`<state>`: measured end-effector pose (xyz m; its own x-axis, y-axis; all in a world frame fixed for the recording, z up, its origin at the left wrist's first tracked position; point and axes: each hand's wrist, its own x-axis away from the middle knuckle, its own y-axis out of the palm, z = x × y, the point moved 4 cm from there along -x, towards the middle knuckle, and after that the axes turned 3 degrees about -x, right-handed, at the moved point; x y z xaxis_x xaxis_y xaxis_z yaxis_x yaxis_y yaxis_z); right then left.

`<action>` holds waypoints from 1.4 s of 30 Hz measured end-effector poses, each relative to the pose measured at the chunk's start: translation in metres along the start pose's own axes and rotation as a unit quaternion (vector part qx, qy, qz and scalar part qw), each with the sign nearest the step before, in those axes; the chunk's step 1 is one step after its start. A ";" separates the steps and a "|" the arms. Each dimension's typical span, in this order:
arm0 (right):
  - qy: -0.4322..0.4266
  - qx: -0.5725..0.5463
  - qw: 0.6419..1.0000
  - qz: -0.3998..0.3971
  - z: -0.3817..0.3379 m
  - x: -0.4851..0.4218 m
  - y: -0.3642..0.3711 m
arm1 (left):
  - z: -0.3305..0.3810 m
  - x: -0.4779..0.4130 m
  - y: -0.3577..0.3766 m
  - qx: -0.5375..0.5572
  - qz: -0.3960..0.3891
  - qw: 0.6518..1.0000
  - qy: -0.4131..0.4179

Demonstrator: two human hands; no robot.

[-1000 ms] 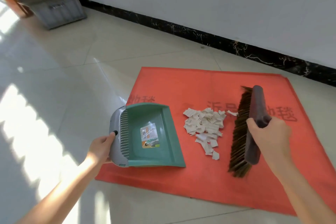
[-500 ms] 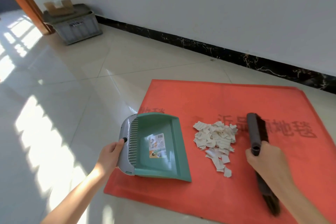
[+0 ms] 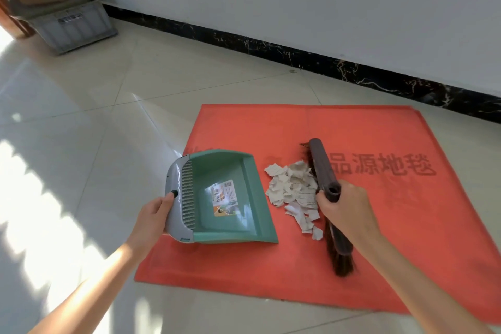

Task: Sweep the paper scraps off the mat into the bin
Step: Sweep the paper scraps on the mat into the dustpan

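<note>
A red mat [image 3: 366, 225] lies on the tiled floor. On it sits a heap of white paper scraps [image 3: 294, 192]. My left hand [image 3: 153, 214] grips the grey back edge of a green dustpan [image 3: 225, 198], whose open lip faces the scraps from their left. My right hand [image 3: 345, 211] holds a brown brush [image 3: 324, 171] lying against the right side of the heap, bristles touching the scraps. The brush's near end sticks out below my hand.
A grey plastic crate [image 3: 70, 22] with cardboard on its lid stands at the far left by the wall. A black skirting board [image 3: 298, 54] runs along the white wall behind the mat. Sunlight patches fall on the floor at left.
The brush has swept left into the scraps, bunching the heap tighter toward the dustpan. The dustpan has tipped slightly toward the heap.
</note>
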<state>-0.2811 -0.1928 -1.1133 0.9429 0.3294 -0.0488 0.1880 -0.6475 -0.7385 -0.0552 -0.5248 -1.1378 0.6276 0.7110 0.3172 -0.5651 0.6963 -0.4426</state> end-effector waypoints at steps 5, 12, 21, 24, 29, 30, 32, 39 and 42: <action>0.015 -0.042 0.998 0.041 -0.005 -0.001 -0.025 | -0.002 -0.005 0.001 -0.026 -0.011 1.000 0.000; 0.064 0.080 0.988 0.117 0.024 0.014 -0.048 | 0.011 -0.016 -0.005 -0.061 0.017 0.998 0.016; 0.042 0.001 0.997 0.062 -0.001 0.020 -0.003 | 0.010 -0.018 0.003 -0.081 0.029 0.996 0.005; 0.017 -0.025 0.991 0.128 -0.008 0.017 -0.026 | 0.010 -0.014 0.006 -0.078 0.023 0.997 -0.004; 0.072 0.021 0.987 0.140 0.034 -0.013 -0.056 | 0.005 -0.010 0.005 -0.080 0.033 0.996 -0.009; 0.080 0.024 0.988 0.128 0.042 -0.015 -0.055 | 0.004 -0.010 0.005 -0.081 0.035 0.996 -0.012; 0.079 0.008 0.991 0.103 0.047 -0.015 -0.050 | 0.004 -0.011 0.007 -0.082 0.036 0.996 -0.018; 0.052 -0.078 0.996 0.015 0.024 -0.007 -0.019 | 0.006 -0.010 0.012 -0.060 0.040 0.997 -0.034; 0.023 -0.081 0.996 -0.009 0.009 -0.002 -0.006 | 0.008 -0.008 0.013 -0.052 0.027 0.998 -0.038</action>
<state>-0.2869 -0.1833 -1.1151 0.9500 0.3121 -0.0020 0.2434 -0.7450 -0.6211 -0.0719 -0.5204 -1.1396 0.5532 0.7556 0.3508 -0.5368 0.6454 -0.5435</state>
